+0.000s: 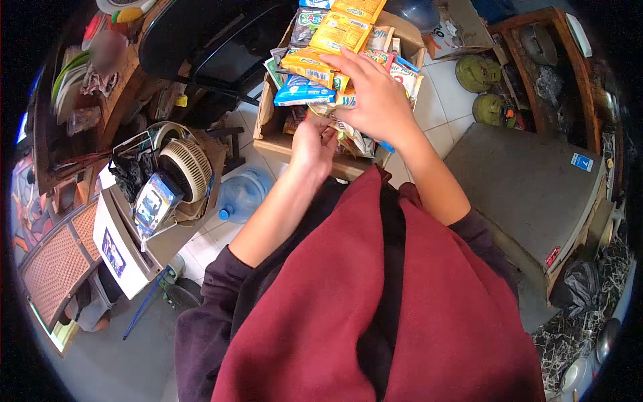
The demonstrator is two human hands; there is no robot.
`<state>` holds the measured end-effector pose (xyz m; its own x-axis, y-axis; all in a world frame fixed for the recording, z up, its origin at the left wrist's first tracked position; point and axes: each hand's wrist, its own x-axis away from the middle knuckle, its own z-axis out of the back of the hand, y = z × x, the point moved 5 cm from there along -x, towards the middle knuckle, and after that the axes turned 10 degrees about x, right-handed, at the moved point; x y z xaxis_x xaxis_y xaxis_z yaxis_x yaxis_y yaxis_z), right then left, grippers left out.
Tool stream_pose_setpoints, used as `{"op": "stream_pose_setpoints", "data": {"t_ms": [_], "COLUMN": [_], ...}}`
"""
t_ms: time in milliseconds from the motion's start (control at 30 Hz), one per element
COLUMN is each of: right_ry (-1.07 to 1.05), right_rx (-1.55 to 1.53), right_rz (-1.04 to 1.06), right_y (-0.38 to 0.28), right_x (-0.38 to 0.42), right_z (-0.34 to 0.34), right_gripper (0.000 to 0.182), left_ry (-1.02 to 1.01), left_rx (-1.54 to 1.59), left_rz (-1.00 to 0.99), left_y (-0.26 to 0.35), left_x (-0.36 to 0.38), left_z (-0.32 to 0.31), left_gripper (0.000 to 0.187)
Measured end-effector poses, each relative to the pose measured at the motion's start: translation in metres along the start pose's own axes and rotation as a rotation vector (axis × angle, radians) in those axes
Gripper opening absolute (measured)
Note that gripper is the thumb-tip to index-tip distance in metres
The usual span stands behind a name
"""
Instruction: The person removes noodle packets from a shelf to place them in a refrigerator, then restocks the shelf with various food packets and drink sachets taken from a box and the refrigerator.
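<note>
A cardboard box [264, 114] full of snack and drink sachets stands in front of me. My right hand [378, 97] lies over the packets, its fingers stretched across a yellow sachet [305, 63] and its thumb apart from them. My left hand [315, 144] is at the box's near side, with curled fingers among the packets; what they hold is hidden. Just above it, a blue packet [305, 92] sticks out to the left. More yellow sachets [340, 33] and a dark sachet [309, 27] lie at the far side of the pile.
At left, a rack holds a cream fan-like part [184, 171] and a black bag. A blue water jug [246, 194] lies on the tiles nearby. A grey-topped cabinet [522, 181] stands at right, with green gas cylinders [477, 72] behind it. Dark panels [201, 40] are at the upper left.
</note>
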<state>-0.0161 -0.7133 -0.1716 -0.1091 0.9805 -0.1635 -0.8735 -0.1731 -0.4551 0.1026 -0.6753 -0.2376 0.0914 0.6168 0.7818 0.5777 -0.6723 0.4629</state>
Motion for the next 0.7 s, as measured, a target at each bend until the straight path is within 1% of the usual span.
{"op": "stream_pose_setpoints", "data": {"t_ms": [33, 67, 100, 167, 200, 233, 300, 367, 433, 467, 500, 600, 633, 700], "right_ry": [-0.010, -0.011, -0.030, -0.049, -0.038, -0.027, -0.021, -0.026, -0.025, -0.027, -0.024, -0.024, -0.023, -0.024], "right_rx": [-0.011, -0.009, -0.022, -0.034, -0.032, -0.030, -0.015, -0.033, -0.025, -0.024, -0.021, -0.027, -0.025, -0.067], "right_rz": [-0.003, -0.001, -0.006, -0.011, 0.009, 0.028, 0.027, 0.017, 0.023, 0.031, 0.027, 0.031, 0.031, 0.034], "right_y": [0.001, 0.001, 0.001, 0.001, 0.001, 0.000, 0.000, 0.000, 0.002, 0.002, 0.002, 0.002, 0.003, 0.005], "right_x": [-0.002, -0.003, -0.003, -0.002, -0.001, 0.000, 0.001, -0.001, -0.001, -0.001, 0.000, 0.001, 0.000, -0.002], "right_z": [0.000, 0.000, -0.001, -0.002, -0.003, -0.004, -0.005, -0.004, -0.003, -0.003, -0.004, -0.005, -0.004, 0.000], "right_gripper": [0.070, 0.070, 0.070, 0.070, 0.069, 0.068, 0.068, 0.068, 0.068, 0.068, 0.068, 0.067, 0.067, 0.066], "left_ry": [0.109, 0.084, 0.083, 0.079, -0.057, -0.097, -0.079, -0.053, -0.080, -0.041, -0.005, -0.040, -0.143, -0.223], "left_rx": [0.193, 0.238, 0.241, 0.218, 0.141, 0.009, -0.156, -0.179, -0.024, -0.063, 0.017, -0.158, -0.184, -0.122], "left_rz": [0.077, 0.051, 0.052, -0.008, -0.087, -0.068, -0.260, -0.296, 0.044, 0.048, 0.195, 0.339, 0.349, 0.234], "left_y": [-0.006, -0.010, -0.013, -0.016, -0.023, -0.028, -0.033, -0.032, -0.030, -0.029, -0.023, -0.007, -0.004, 0.003], "left_x": [0.001, 0.005, 0.009, 0.016, 0.010, 0.015, 0.021, 0.021, 0.023, 0.009, 0.004, -0.016, -0.032, -0.057], "left_z": [0.003, -0.001, -0.002, -0.005, -0.005, -0.008, -0.018, -0.019, -0.014, 0.000, 0.004, 0.008, 0.008, 0.009], "left_gripper": [0.028, 0.029, 0.029, 0.029, 0.029, 0.029, 0.028, 0.028, 0.031, 0.037, 0.044, 0.051, 0.054, 0.053]}}
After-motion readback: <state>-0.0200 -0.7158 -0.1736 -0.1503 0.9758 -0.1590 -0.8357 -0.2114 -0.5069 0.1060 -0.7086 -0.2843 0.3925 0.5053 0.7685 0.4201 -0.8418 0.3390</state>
